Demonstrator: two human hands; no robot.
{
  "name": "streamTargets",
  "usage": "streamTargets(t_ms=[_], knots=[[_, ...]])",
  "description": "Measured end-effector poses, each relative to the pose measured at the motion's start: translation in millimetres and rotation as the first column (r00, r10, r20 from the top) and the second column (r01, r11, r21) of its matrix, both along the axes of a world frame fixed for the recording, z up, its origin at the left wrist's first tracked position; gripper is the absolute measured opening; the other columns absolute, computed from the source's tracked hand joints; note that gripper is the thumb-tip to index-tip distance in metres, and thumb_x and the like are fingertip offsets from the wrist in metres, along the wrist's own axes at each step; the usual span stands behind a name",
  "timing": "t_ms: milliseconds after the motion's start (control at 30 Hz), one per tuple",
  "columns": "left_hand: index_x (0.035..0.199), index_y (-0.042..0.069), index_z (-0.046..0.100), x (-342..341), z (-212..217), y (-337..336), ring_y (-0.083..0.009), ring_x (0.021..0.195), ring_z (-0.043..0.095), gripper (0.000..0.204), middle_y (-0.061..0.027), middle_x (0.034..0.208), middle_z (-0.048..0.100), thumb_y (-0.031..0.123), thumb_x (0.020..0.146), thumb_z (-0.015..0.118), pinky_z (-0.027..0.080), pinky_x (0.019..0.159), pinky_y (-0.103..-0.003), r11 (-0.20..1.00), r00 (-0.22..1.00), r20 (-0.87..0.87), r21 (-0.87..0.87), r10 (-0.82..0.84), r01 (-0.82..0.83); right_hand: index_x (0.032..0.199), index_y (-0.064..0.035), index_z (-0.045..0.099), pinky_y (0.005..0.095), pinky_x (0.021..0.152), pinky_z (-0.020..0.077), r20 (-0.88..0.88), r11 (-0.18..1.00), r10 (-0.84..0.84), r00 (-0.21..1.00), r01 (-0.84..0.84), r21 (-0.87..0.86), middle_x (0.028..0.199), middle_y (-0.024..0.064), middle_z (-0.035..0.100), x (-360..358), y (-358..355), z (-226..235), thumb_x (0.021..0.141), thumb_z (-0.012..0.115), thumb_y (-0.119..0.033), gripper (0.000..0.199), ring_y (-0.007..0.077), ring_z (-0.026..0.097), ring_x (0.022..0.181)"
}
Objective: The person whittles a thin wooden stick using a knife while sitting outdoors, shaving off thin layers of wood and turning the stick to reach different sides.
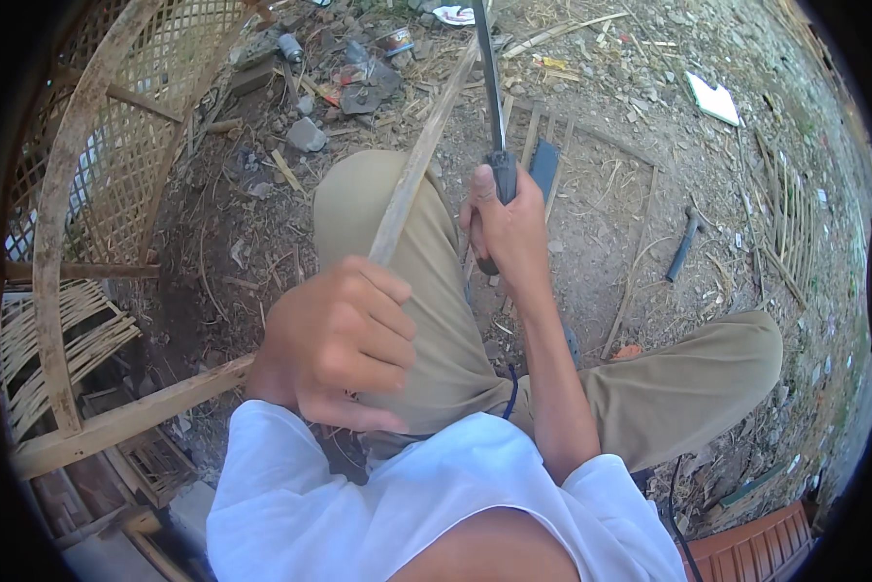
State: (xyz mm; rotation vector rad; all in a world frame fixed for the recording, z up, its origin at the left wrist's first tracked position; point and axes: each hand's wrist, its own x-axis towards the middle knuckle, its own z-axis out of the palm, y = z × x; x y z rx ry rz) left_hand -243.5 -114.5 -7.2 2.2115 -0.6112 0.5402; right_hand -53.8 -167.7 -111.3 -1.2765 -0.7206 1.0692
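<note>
My left hand (334,339) is closed around the lower end of a long, pale wooden strip (418,160), which slants up and away over my left knee. In my right hand (513,228) is the black handle of a long-bladed tool (491,73). Its narrow, dark blade points away from me, seen almost edge-on, so I cannot tell whether it is a knife or a saw. Near the top of the view the blade and the strip's far end come close together; whether they touch is unclear.
A hammer (685,242) lies on the dirt to the right. Woven bamboo panels (179,58) and a wooden frame (77,145) stand at the left. Rubble and a grey stone (307,135) lie ahead, a white flat piece (713,99) far right. A terracotta-coloured object (756,548) is near right.
</note>
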Motion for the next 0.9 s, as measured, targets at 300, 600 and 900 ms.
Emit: streamTargets(t_ms=[300, 600, 900], knots=[[0.062, 0.007, 0.049, 27.4, -3.8, -12.0, -0.0234, 0.058, 0.052, 0.040, -0.0024, 0.062, 0.044, 0.026, 0.085, 0.077, 0.041, 0.056, -0.036, 0.990, 0.968, -0.250, 0.127, -0.034, 0.068, 0.097, -0.0009, 0.057, 0.0232, 0.040, 0.0380, -0.130, 0.979, 0.064, 0.989, -0.037, 0.200, 0.090, 0.0164, 0.076, 31.7, 53.8, 67.2, 0.095, 0.075, -0.017, 0.024, 0.0055, 0.046, 0.044], [0.108, 0.004, 0.046, 131.7, 28.9, 52.9, -0.0158, 0.077, 0.061, 0.036, -0.0082, 0.093, 0.057, 0.029, 0.099, 0.071, 0.055, 0.068, -0.037, 0.469, 0.663, -0.491, -0.470, 0.566, -0.748, 0.094, -0.0013, 0.056, 0.0245, 0.041, 0.0416, 0.019, 0.938, -0.235, 0.972, 0.222, 0.267, 0.081, 0.0139, 0.076, 102.1, 53.9, 128.4, 0.093, 0.070, -0.005, 0.015, 0.0083, 0.053, 0.045], [0.079, 0.018, 0.043, 225.7, 29.8, 79.8, -0.0016, 0.046, 0.016, 0.040, 0.0125, 0.059, 0.020, 0.045, 0.109, 0.048, 0.012, 0.040, -0.022, 0.407, 0.725, -0.639, -0.752, -0.256, -0.519, 0.095, -0.0020, 0.062, 0.0400, 0.052, 0.0474, 0.716, 0.844, -0.526, 0.458, 0.182, 0.504, 0.071, 0.0128, 0.072, 228.2, 31.5, 139.4, 0.094, 0.078, -0.025, 0.028, 0.0220, 0.064, 0.054]])
